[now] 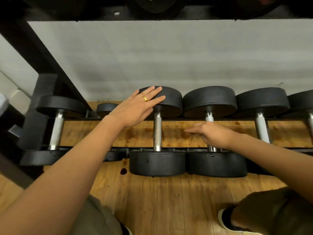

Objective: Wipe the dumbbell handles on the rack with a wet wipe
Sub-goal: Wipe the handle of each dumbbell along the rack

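Black rubber-headed dumbbells [59,103] lie side by side on a steel rack [44,85] above a wooden floor [169,200], with their chrome handles running front to back across the middle of the frame. Left of centre, the left hand [135,107], wearing a gold ring [145,98], rests straight, slightly spread fingers on the far head of the centre dumbbell [169,100]; its handle [157,131] is uncovered. Right of centre, the blurred right hand [213,134] lies over the next dumbbell's handle [209,117], fingers extended and close together.
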Demonstrator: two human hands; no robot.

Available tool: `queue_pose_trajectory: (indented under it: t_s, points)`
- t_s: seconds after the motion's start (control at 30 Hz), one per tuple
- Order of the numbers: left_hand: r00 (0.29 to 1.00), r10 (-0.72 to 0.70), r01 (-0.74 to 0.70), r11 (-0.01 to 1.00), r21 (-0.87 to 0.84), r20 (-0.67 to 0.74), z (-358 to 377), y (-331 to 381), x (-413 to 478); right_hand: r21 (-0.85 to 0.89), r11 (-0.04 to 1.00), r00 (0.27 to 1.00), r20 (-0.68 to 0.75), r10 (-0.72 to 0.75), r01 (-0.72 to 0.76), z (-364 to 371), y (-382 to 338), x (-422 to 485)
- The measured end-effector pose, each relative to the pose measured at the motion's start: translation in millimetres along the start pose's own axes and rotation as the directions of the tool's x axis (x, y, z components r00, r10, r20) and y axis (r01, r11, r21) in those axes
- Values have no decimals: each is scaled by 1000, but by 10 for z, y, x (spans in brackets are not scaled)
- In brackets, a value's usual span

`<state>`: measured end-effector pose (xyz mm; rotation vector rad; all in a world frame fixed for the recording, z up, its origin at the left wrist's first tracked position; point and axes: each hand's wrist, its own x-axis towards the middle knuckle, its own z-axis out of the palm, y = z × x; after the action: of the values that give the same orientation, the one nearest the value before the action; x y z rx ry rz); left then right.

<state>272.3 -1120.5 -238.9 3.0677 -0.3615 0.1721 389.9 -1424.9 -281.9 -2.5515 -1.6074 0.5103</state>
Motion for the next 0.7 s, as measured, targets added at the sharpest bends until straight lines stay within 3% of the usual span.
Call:
queue_pose_trajectory:
  t_s: [0.13,0.23,0.37,0.47,0.57,0.7]
  points:
    - [998,-58,58,998,-4,23,-3,-78,-218,222,973,968,-221,118,-67,72,-329,205]
    - [995,-86,86,996,2,49,10,-133,-333,464,876,899,-319,301,-128,133,-517,346]
    - [993,-91,90,996,11,73,13,-163,-363,784,604,809,-258,528,-145,315,-646,524]
    - [994,-82,81,997,14,68,-8,-173,-326,924,372,759,-176,626,-92,388,-733,646]
    - [995,-88,87,996,37,45,-20,-224,-342,957,281,735,-142,663,-69,420,-771,742]
    - [966,-252,247,966,75,65,68,-463,-526,970,235,737,-116,666,-59,476,-807,835]
